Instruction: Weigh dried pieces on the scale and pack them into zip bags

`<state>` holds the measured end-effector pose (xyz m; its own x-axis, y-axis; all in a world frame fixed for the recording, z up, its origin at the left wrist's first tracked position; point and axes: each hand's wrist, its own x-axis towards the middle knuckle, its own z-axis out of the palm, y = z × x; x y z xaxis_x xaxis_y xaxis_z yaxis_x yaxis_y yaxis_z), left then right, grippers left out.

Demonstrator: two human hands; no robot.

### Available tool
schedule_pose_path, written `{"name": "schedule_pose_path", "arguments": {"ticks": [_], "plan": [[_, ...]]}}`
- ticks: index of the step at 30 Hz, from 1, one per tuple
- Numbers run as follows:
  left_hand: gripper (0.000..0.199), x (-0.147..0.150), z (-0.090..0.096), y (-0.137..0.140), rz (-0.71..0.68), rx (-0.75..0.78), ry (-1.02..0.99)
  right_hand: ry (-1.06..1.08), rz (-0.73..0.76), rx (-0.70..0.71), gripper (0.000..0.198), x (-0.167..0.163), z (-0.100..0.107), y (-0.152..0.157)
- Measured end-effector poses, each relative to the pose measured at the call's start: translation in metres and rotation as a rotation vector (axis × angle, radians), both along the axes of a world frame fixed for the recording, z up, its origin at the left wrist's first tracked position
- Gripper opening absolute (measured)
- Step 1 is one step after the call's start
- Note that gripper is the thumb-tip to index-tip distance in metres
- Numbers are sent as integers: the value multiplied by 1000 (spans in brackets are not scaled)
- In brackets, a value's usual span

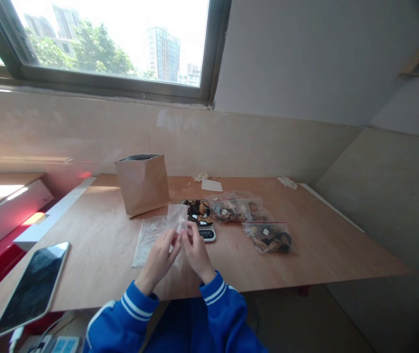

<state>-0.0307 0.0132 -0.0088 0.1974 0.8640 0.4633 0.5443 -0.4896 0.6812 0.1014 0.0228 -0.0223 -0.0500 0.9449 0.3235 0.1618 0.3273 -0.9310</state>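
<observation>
Both hands pinch a clear plastic bag (177, 214) in front of me, its upper part raised above the table. My left hand (161, 252) has its fingertips closed on the bag's near side. Against the opposite edge, the fingers of my right hand (196, 247) are closed too. More flat clear bags (146, 240) lie under and left of my left hand. Just behind my right hand is a small digital scale (208, 234), with dark and brown dried pieces (200, 210) heaped on it. The bag and hands partly cover the scale.
Filled zip bags (229, 210) lie right of the scale, with another filled zip bag (272, 238) nearer. An open brown paper bag (143, 185) stands back left. A white card (212, 185) rests at the back. A phone (35, 282) on a cable sits at the left edge.
</observation>
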Motion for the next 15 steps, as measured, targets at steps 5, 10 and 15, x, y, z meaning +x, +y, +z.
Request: {"name": "schedule_pose_path", "arguments": {"ticks": [5,10,15], "plan": [[31,-8,15,1,299,-14,-376,195,-74,-116,26,24,-6,26],[32,-14,21,28,345,-147,-467,-118,15,-49,40,67,0,30],[31,-13,19,62,338,-295,-237,-413,-251,193,37,99,-6,50]]}}
